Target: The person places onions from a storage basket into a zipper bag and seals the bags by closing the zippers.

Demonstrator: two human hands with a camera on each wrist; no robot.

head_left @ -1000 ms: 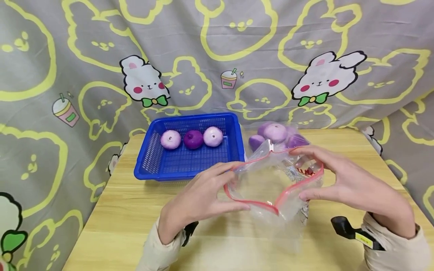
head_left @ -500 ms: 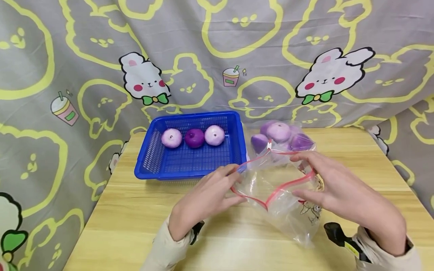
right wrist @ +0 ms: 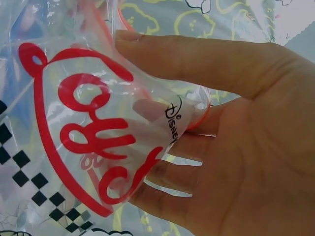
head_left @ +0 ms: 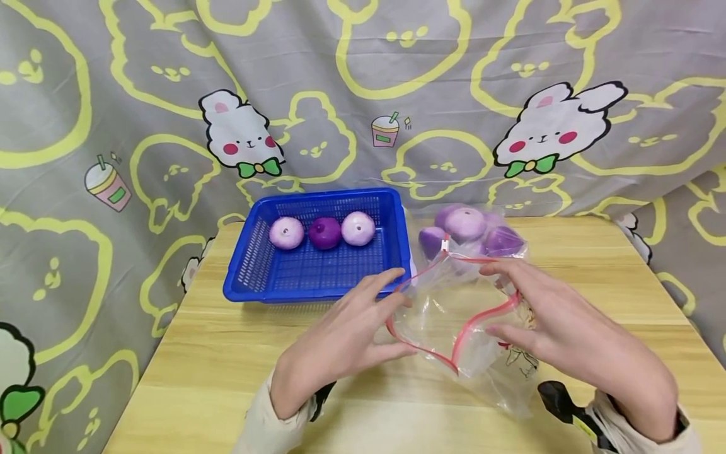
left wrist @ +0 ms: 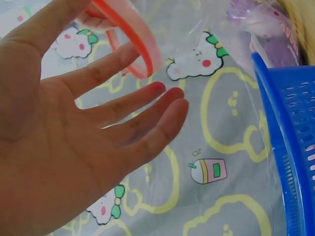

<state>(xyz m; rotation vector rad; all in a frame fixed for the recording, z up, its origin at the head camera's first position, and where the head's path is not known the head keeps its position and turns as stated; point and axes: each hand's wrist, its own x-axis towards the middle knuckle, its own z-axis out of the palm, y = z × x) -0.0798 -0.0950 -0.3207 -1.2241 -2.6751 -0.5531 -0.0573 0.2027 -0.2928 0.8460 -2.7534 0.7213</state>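
Note:
A clear zip bag (head_left: 454,315) with a red rim hangs open above the wooden table (head_left: 215,353) between my hands. My left hand (head_left: 391,312) has its fingers straight and spread, touching the rim on the left side. The left wrist view shows that open palm (left wrist: 98,128) with the red rim (left wrist: 130,37) by the index finger. My right hand (head_left: 499,299) pinches the bag's right side, thumb on one face and fingers on the other. The right wrist view shows this hand (right wrist: 236,123) gripping the printed film (right wrist: 88,123).
A blue basket (head_left: 249,291) stands behind my left hand with two pale onions (head_left: 286,232) (head_left: 358,228) and a dark purple one (head_left: 324,232). Another clear bag of purple onions (head_left: 467,227) lies behind the open bag. A patterned cloth hangs behind the table.
The bag's mouth has narrowed and dropped lower. My left hand has loosened from the rim and its fingers have straightened. The right hand keeps its hold and has drawn slightly nearer.

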